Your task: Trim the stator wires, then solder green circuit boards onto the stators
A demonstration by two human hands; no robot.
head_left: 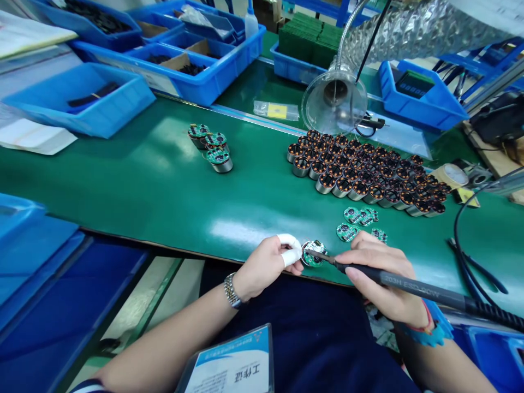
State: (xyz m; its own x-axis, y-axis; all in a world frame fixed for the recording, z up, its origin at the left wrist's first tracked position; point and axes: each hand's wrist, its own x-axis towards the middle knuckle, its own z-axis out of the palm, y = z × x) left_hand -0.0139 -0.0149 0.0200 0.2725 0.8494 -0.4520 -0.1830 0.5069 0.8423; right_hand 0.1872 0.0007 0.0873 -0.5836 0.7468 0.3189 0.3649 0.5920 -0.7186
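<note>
A green counter [135,185] runs across the workspace, with a blue bin [94,123] at its far left and three board-topped cylinders [221,162] grouped to the bin's right. The left forearm slants up from the lower left, a metal watch [232,291] at the wrist; the left hand [266,261] curls inward at the counter's near edge, its grip pinching the left rim of a round circuit board [316,261] with white-covered thumb and forefinger, the other fingers folded beneath. That board sits between the two hands, its green face up. From its right, the right hand [387,262] holds a soldering iron [413,286] like a pen, grip closed around the dark handle, wrist low, the iron's tip pointing left onto the board. Loose round boards [347,233] lie just beyond the right hand's knuckles, and farther back, close-packed rows of open-topped metal cylinders [358,190] reach off to the right.
</note>
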